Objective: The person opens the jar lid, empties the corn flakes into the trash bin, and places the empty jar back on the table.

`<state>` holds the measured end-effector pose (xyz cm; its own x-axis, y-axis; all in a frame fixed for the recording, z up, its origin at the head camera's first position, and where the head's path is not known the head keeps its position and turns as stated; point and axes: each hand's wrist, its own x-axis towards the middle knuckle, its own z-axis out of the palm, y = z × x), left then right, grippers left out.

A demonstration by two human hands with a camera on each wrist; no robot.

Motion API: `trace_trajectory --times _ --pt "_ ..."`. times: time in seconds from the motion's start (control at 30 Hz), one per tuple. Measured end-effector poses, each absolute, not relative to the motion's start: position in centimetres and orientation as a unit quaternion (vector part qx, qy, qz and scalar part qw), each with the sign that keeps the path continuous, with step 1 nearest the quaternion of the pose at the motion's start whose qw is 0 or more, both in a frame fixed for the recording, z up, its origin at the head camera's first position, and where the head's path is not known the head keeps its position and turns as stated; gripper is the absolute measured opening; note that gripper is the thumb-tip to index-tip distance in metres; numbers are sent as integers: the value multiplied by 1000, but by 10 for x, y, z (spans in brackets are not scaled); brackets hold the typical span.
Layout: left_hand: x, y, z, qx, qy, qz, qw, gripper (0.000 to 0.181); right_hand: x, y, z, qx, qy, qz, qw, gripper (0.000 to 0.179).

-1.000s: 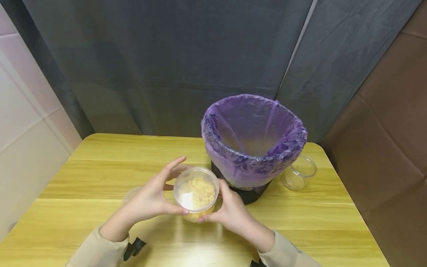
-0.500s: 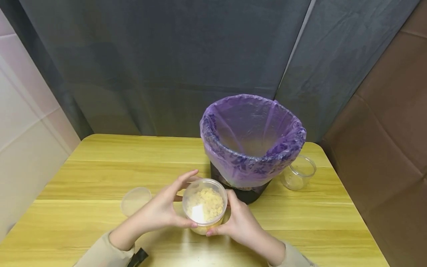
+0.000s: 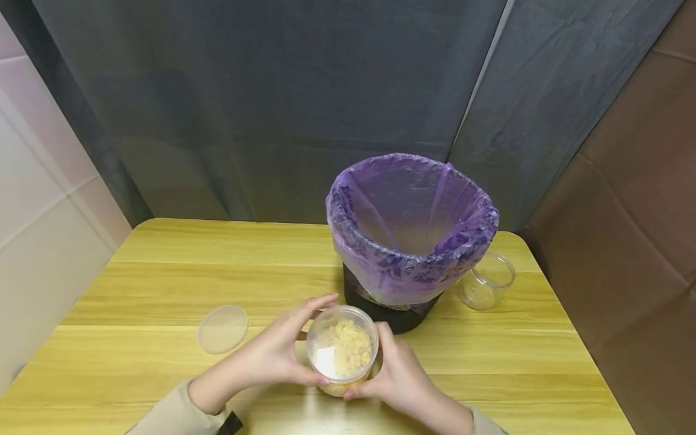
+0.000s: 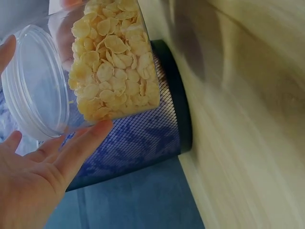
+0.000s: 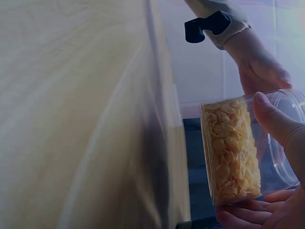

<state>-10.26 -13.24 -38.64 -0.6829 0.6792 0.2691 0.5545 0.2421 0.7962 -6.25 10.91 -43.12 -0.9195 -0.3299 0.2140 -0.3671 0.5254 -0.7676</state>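
Both hands hold a clear plastic jar [image 3: 344, 347] partly filled with yellow cornflakes [image 4: 112, 64]. A translucent lid [image 3: 326, 362] appears to cover its top. My left hand [image 3: 277, 353] holds the left side near the rim, thumb in front and fingers behind. On the right side, my right hand [image 3: 399, 374] grips the jar, its thumb in front; in the right wrist view its other fingers [image 5: 248, 214] lie along the jar's wall. The jar is held above the table, leaning a little, close in front of the bin.
A dark mesh bin [image 3: 375, 311] lined with a purple bag [image 3: 413, 272] stands behind the jar. Another clear jar [image 3: 486, 284], without cornflakes, stands right of the bin. A loose round lid [image 3: 223, 329] lies on the wooden table [image 3: 163, 272] at left.
Both hands have moved the jar rightward and nearer to the person's body. The loose lid at left, largely covered by the left arm before, now shows whole.
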Motion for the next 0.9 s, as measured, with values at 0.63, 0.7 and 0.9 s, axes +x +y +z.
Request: trace_trajectory --times 0.63,0.7,0.9 --pt "-99 -124 -400 409 797 435 90 110 -52 117 -448 188 -869 457 -26 99" --pt "-98 -123 -402 411 799 431 86 111 -51 118 -451 184 -868 461 -32 101" --pt "-96 -121 -406 422 802 416 73 111 -47 119 -457 170 -872 457 -46 95"
